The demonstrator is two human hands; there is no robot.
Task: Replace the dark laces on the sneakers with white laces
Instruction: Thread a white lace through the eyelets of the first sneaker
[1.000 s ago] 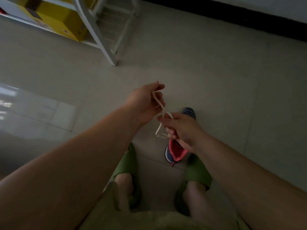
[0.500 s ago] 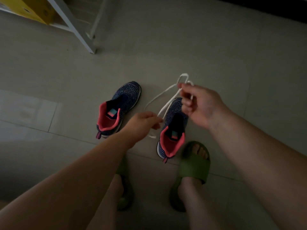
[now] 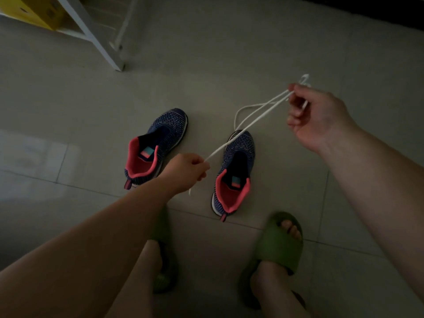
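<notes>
Two dark blue knit sneakers with pink linings stand on the floor, the left sneaker (image 3: 160, 143) and the right sneaker (image 3: 236, 171), neither showing laces. A white lace (image 3: 250, 123) stretches in the air above the right sneaker. My left hand (image 3: 185, 172) pinches its lower end, and a short tail hangs below the fist. My right hand (image 3: 314, 115) is raised to the right and grips the bunched upper part, with a loop sticking out above the fingers.
My feet in green slippers (image 3: 277, 246) stand just behind the sneakers on the grey tiled floor. A white frame leg (image 3: 98, 40) and a yellow box (image 3: 27, 12) are at the top left. A dark baseboard runs along the top right.
My hands have drawn apart, the right up and to the right, the left down, pulling the white lace out straighter. The view has tilted down, so both sneakers show.
</notes>
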